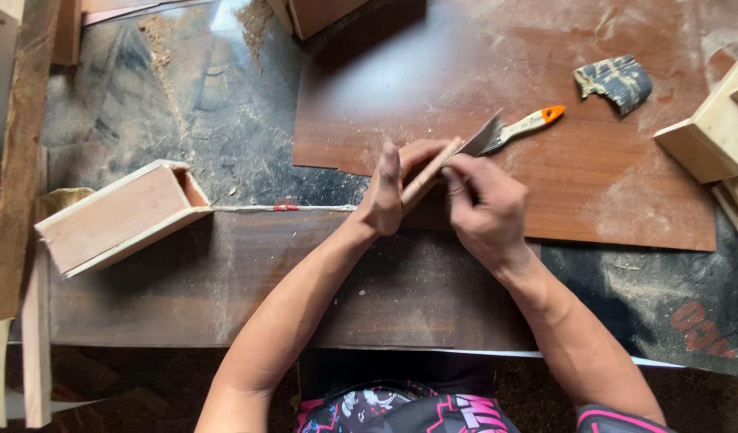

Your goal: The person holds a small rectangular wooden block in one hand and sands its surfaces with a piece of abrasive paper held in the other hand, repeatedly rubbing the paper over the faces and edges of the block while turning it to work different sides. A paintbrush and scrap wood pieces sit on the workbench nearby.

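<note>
Far left of your fingers: open-ended wooden box [120, 216] lying on its side on the table [224, 289], well apart from both hands. Sawdust over the glass sheet [184, 104] above it.

Left hand [389, 192]: fingers closed on the near end of a thin wood strip [429, 172], thumb up along its side. The strip runs up and right, between both hands, over the edge of the brown board [545, 176].

Right hand [485, 208]: fingers pinched narrow on the strip's upper part. Whether a tool is in there, can't tell.

Just past your right fingers: brush [517, 128], bristles touching the strip's far tip. Further right: dark crumpled rag [617, 80], then pale wood blocks [709, 128].

Risks: the strip is thin, so bending pressure between the hands could snap it. The strip tip may knock the brush. Sawdust could make grip slippery.
</note>
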